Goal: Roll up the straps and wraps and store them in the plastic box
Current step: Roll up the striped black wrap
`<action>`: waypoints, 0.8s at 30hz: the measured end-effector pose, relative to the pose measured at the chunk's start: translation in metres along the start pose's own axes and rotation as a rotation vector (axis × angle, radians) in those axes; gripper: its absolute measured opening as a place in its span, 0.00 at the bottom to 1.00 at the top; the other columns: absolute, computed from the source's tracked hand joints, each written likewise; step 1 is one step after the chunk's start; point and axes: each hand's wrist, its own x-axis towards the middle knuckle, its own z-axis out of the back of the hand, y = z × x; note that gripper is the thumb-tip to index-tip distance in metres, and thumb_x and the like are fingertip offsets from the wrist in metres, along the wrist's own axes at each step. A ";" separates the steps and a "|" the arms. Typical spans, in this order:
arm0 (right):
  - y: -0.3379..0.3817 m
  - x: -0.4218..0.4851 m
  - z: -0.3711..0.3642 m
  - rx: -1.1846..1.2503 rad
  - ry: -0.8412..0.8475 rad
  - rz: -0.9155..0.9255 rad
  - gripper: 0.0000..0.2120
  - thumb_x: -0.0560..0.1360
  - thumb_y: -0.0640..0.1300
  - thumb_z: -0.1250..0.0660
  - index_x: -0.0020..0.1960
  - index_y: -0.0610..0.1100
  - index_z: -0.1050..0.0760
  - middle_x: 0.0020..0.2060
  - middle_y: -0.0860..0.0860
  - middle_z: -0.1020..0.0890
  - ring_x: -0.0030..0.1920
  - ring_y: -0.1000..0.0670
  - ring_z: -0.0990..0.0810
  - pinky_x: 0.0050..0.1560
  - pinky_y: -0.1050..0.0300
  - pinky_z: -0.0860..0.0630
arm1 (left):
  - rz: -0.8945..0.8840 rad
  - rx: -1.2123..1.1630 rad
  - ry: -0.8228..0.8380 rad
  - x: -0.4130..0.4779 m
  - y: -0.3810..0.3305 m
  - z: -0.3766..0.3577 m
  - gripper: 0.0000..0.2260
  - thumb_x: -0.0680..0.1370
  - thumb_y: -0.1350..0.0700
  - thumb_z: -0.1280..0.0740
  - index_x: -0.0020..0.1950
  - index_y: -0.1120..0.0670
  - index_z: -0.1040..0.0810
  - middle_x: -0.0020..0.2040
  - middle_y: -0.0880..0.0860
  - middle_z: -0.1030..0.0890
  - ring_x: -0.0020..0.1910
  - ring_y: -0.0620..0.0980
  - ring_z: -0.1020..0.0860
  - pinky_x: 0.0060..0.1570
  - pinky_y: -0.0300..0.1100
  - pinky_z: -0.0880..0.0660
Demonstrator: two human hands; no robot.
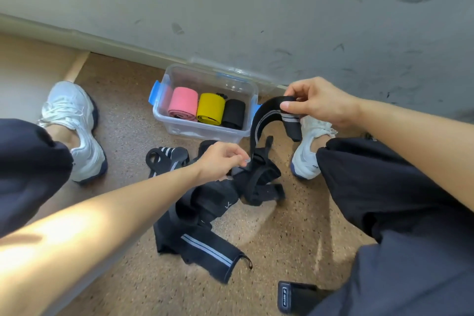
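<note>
My right hand (318,101) pinches the top end of a black wrap with grey stripes (259,120), which arches up and hangs down to the floor. Lower on the same wrap, my left hand (220,160) pinches it above a tangled heap of black straps (256,182). A long black wrap with grey stripes (205,246) lies flat toward me. A striped black strap (166,159) lies left of the heap. The clear plastic box (202,131) stands open by the wall, holding a pink roll (183,105), a yellow roll (210,109) and a black roll (233,113).
I sit on speckled brown floor with my legs spread, one white shoe (77,128) at the left and another (307,151) at the right of the box. A grey wall (282,20) is behind the box. A small black item (292,297) lies near my right leg.
</note>
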 end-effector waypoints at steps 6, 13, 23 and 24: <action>0.017 -0.017 0.017 0.080 -0.001 0.089 0.05 0.79 0.38 0.29 0.49 0.35 0.21 0.41 0.44 0.18 0.42 0.50 0.19 0.46 0.61 0.20 | -0.048 -0.182 -0.063 -0.005 -0.024 0.012 0.35 0.78 0.50 0.25 0.80 0.48 0.38 0.76 0.48 0.30 0.72 0.50 0.28 0.72 0.52 0.29; 0.033 -0.029 0.031 0.079 0.039 0.179 0.01 0.78 0.35 0.29 0.48 0.38 0.21 0.42 0.44 0.17 0.41 0.52 0.19 0.46 0.62 0.20 | -0.089 0.175 -0.099 0.016 -0.032 -0.001 0.18 0.81 0.52 0.30 0.71 0.51 0.25 0.65 0.50 0.19 0.66 0.52 0.22 0.66 0.50 0.26; -0.011 -0.009 0.032 -0.332 0.001 -0.012 0.04 0.77 0.42 0.27 0.44 0.44 0.19 0.39 0.50 0.16 0.37 0.55 0.20 0.42 0.61 0.25 | -0.087 0.326 -0.074 -0.002 0.017 0.044 0.07 0.75 0.46 0.28 0.46 0.48 0.21 0.45 0.47 0.16 0.47 0.50 0.17 0.54 0.60 0.21; -0.018 -0.005 0.022 -0.397 0.066 -0.051 0.04 0.77 0.42 0.27 0.43 0.46 0.20 0.39 0.51 0.17 0.39 0.53 0.20 0.43 0.59 0.25 | -0.094 0.330 -0.094 -0.006 0.013 0.050 0.05 0.76 0.51 0.27 0.43 0.48 0.22 0.44 0.47 0.16 0.47 0.51 0.18 0.54 0.59 0.21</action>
